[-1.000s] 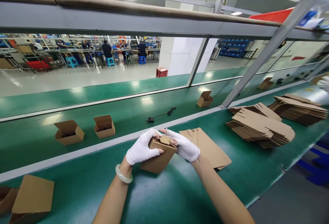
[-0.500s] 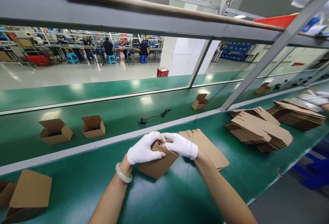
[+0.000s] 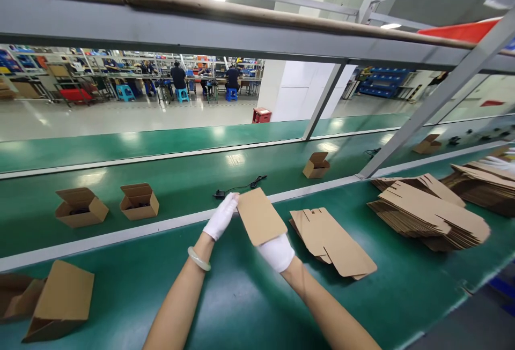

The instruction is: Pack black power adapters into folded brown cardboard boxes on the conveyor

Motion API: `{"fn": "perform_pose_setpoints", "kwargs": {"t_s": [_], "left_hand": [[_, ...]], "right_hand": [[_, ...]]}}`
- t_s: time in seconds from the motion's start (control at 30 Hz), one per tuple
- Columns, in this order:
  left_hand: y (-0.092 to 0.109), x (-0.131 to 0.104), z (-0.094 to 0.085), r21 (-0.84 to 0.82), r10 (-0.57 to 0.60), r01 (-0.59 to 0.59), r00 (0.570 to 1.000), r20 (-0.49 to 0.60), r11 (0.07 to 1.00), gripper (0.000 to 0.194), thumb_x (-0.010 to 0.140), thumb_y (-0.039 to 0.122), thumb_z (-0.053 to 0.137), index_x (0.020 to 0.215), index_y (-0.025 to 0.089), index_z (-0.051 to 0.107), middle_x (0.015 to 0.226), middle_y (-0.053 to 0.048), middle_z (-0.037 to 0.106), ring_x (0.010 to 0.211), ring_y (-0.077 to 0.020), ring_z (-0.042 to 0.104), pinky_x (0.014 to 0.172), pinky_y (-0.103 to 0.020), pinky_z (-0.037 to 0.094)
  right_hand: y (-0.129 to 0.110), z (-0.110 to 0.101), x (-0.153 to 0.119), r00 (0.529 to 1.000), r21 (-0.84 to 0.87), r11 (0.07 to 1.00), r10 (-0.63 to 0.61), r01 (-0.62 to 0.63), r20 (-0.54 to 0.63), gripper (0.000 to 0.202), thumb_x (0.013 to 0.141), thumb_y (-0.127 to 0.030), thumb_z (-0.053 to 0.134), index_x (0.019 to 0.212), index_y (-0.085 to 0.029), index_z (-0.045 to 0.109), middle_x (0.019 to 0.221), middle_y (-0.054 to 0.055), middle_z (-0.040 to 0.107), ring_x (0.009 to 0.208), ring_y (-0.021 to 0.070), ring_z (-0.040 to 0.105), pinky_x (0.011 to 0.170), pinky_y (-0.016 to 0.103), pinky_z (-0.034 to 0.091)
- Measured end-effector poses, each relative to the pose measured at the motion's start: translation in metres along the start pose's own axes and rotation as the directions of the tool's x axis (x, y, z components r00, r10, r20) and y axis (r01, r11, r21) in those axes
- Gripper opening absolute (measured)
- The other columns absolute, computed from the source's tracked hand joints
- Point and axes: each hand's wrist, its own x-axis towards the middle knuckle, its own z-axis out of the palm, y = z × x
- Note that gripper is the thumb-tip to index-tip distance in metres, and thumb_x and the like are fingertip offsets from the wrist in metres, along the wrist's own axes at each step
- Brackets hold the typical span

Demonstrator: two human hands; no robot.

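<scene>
Box (image 3: 262,216) clamped in right hand (image 3: 277,253), grip of left hand (image 3: 220,218) unclear; green worktop (image 3: 245,307), workshop (image 3: 140,117)

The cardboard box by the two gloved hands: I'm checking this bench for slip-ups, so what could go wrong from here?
The right hand seems to bear most of the cardboard box, so it might tip or slip. The black adapter lies close to the left hand, which might knock it. The flat cardboard pieces near the right hand overlap unevenly and could get nudged.
</scene>
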Motion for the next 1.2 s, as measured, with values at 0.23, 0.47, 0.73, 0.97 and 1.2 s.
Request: {"fn": "perform_pose_setpoints", "kwargs": {"t_s": [0.23,0.47,0.73,0.97,1.2], "left_hand": [[-0.048,0.046,-0.081,0.652,-0.121,0.298,0.945,-0.303,0.697,0.067,0.071,0.039,0.059,0.129,0.013,0.040,0.141,-0.016,0.035,0.133,-0.0326,0.026,0.108,-0.044,0.022],[-0.071,0.045,-0.102,0.658,-0.140,0.232,0.972,-0.191,0.716,0.034,0.065,0.037,0.066,0.096,0.025,0.064,0.135,-0.006,0.046,0.135,-0.0362,0.019,0.106,-0.057,0.012],[-0.010,0.032,-0.110,-0.048,0.095,-0.105,0.981,-0.169,0.993,0.055,0.062,0.051,0.069,0.101,0.013,0.057,0.116,-0.017,0.060,0.110,-0.0284,0.055,0.099,-0.043,0.037],[0.071,-0.015,-0.063,-0.554,0.224,-0.342,0.936,-0.272,0.759,0.042,0.071,0.056,0.060,0.097,0.025,0.050,0.096,-0.005,0.065,0.090,-0.0219,0.065,0.086,-0.044,0.049],[0.101,-0.052,-0.045,-0.758,0.133,-0.296,0.954,-0.270,0.581,0.027,0.077,0.044,0.061,0.095,0.024,0.056,0.091,-0.001,0.065,0.084,-0.0169,0.065,0.073,-0.031,0.055]], "right_hand": [[0.017,-0.013,0.001,0.962,-0.518,0.853,0.077,0.073,0.262,0.039,0.075,-0.010,0.047,0.113,-0.017,0.055,0.110,0.012,0.060,0.085,0.0225,0.059,0.071,0.034,0.039],[0.006,0.005,0.026,0.972,-0.686,0.727,0.185,-0.036,0.145,0.020,0.076,-0.007,0.048,0.090,-0.017,0.058,0.076,0.010,0.062,0.067,0.0234,0.057,0.058,0.033,0.031],[-0.018,0.012,0.030,0.996,-0.472,0.879,0.088,-0.066,0.025,0.027,0.082,-0.015,0.046,0.107,-0.017,0.056,0.096,0.008,0.065,0.075,0.0221,0.058,0.063,0.033,0.036],[-0.054,0.054,0.046,0.961,-0.041,0.995,0.099,-0.092,0.258,0.073,0.061,-0.033,0.067,0.127,-0.015,0.042,0.118,0.013,0.055,0.093,0.0241,0.057,0.073,0.032,0.044],[-0.097,0.075,0.032,0.893,0.312,0.924,0.066,-0.223,0.445,0.014,0.069,-0.019,0.053,0.082,-0.020,0.058,0.069,-0.002,0.058,0.062,0.0134,0.053,0.056,0.022,0.038]]}}
